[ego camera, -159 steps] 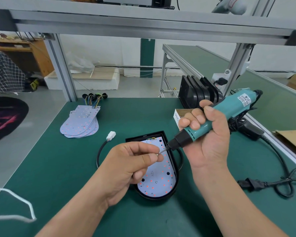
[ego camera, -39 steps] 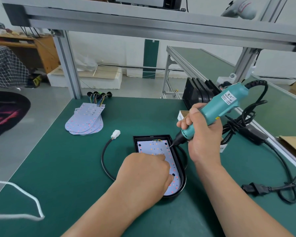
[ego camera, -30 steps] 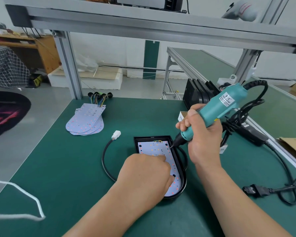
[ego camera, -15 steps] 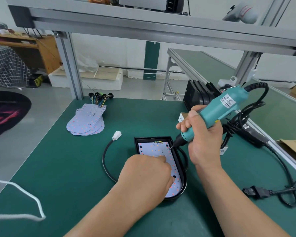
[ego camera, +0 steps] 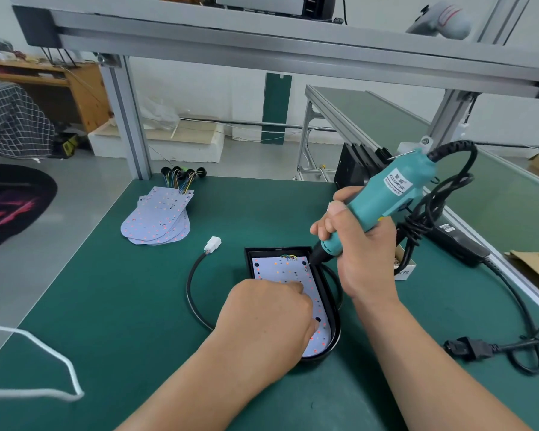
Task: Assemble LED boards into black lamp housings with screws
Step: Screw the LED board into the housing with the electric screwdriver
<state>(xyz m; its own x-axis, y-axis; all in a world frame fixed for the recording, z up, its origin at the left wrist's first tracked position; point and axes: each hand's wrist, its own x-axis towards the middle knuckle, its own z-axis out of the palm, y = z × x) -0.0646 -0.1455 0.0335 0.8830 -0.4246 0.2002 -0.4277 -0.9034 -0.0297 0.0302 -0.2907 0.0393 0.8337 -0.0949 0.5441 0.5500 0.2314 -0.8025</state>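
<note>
LED board (ego camera: 280, 269) lies in the black housing (ego camera: 277, 251), pressed down by the left hand (ego camera: 268, 321) with curled fingers (ego camera: 293, 287), while the right hand (ego camera: 364, 250) grips the screwdriver (ego camera: 383, 197), tip at its one-o'clock corner.

label (ego camera: 397, 181) on electric screwdriver (ego camera: 377, 202) body: "KEENWISE" in dark capitals | same label, lines above and below the brand: too small to read | small box (ego camera: 402, 270) just below the screwdriver, front face: letters ending "CER", the start hidden
</note>
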